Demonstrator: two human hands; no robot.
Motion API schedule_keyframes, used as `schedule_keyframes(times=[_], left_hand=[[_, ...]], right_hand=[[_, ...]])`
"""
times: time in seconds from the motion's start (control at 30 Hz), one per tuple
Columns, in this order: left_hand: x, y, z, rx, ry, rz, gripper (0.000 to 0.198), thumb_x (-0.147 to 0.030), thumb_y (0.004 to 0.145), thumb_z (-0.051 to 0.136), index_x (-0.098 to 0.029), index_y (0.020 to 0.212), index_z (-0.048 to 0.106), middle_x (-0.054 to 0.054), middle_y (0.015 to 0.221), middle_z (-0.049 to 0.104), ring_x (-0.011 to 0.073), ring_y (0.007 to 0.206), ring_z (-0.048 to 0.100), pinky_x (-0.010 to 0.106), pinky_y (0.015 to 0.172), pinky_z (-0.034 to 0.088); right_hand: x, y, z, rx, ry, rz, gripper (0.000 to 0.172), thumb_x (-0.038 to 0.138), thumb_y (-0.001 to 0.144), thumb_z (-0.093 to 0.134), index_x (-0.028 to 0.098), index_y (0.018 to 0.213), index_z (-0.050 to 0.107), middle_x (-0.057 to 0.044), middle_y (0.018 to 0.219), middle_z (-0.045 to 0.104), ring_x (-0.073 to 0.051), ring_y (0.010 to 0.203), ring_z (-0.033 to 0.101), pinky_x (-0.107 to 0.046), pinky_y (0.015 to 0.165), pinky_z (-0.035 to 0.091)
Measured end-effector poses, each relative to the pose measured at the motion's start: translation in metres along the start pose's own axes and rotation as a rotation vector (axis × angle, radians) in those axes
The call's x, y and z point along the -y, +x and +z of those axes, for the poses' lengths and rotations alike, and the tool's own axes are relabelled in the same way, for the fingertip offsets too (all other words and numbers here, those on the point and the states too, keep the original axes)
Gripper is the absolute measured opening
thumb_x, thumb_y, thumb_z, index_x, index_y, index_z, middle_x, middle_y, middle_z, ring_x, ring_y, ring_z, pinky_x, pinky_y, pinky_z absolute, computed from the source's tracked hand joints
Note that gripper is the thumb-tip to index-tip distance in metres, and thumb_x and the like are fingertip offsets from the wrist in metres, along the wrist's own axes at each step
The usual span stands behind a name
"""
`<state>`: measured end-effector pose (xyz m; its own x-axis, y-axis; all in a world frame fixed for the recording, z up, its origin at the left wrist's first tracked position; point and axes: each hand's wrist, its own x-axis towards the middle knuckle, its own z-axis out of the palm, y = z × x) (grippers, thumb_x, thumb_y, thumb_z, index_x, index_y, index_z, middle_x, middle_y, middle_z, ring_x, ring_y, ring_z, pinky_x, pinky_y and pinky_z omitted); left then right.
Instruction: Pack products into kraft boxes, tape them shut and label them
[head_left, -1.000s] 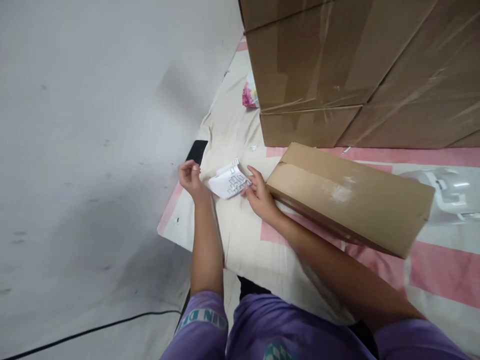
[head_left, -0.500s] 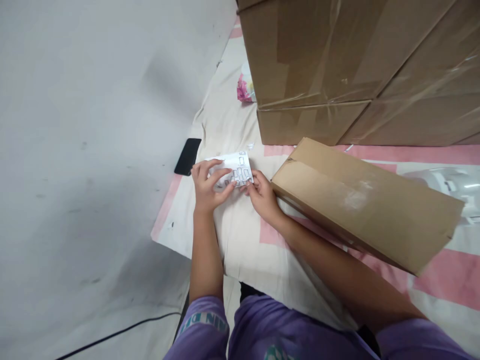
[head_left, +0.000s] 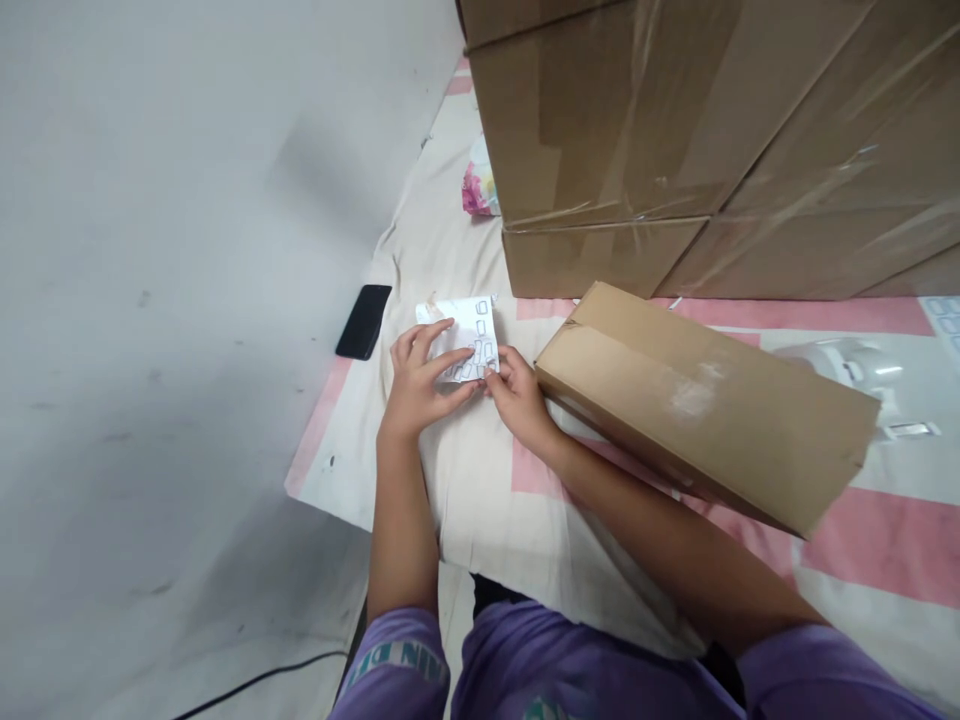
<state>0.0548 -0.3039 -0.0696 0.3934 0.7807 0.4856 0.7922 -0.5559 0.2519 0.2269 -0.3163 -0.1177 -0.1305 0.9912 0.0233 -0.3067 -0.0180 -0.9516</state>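
A small white sheet [head_left: 471, 330] printed with little rectangular stickers lies on the pink-and-cream cloth [head_left: 480, 480]. My left hand [head_left: 420, 380] rests on the sheet with fingers stretched flat over it. My right hand [head_left: 517, 390] pinches the sheet's lower right corner with curled fingers. A long brown cardboard box [head_left: 705, 400] lies just right of my right hand, tilted across the cloth.
Large taped cardboard cartons [head_left: 675, 130] are stacked behind. A black phone [head_left: 364, 321] lies at the cloth's left edge on the grey floor [head_left: 150, 300]. A pink wrapper [head_left: 476, 190] sits by the cartons. White plastic items [head_left: 862, 370] lie at the right. A black cable [head_left: 255, 680] crosses the floor.
My left hand came from the left, where it was raised and closed, and now lies flat on the sheet. The sheet has been laid flatter on the cloth.
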Motion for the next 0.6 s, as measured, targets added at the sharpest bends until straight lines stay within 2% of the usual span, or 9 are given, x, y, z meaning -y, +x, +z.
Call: schedule_keyframes(times=[0.27, 0.6], left_hand=[[-0.0029, 0.0007, -0.0001, 0.018, -0.001, 0.0, 0.035, -0.04, 0.083, 0.077, -0.035, 0.118, 0.076, 0.006, 0.15, 0.057, 0.0328, 0.134, 0.046, 0.053, 0.113, 0.035], [0.0023, -0.0016, -0.0016, 0.047, -0.067, -0.021, 0.033, -0.042, 0.087, 0.076, -0.035, 0.119, 0.076, 0.005, 0.149, 0.057, 0.0306, 0.133, 0.045, 0.052, 0.114, 0.034]], right_hand=[[-0.0021, -0.0004, 0.0005, -0.025, 0.02, -0.014, 0.034, 0.037, 0.088, 0.065, 0.025, 0.115, 0.05, -0.001, 0.093, 0.075, -0.019, 0.087, 0.072, -0.032, 0.078, 0.054], [-0.0016, -0.0013, 0.0004, -0.027, -0.017, -0.054, 0.032, 0.034, 0.09, 0.062, 0.024, 0.118, 0.049, -0.003, 0.099, 0.076, -0.02, 0.09, 0.072, -0.033, 0.08, 0.055]])
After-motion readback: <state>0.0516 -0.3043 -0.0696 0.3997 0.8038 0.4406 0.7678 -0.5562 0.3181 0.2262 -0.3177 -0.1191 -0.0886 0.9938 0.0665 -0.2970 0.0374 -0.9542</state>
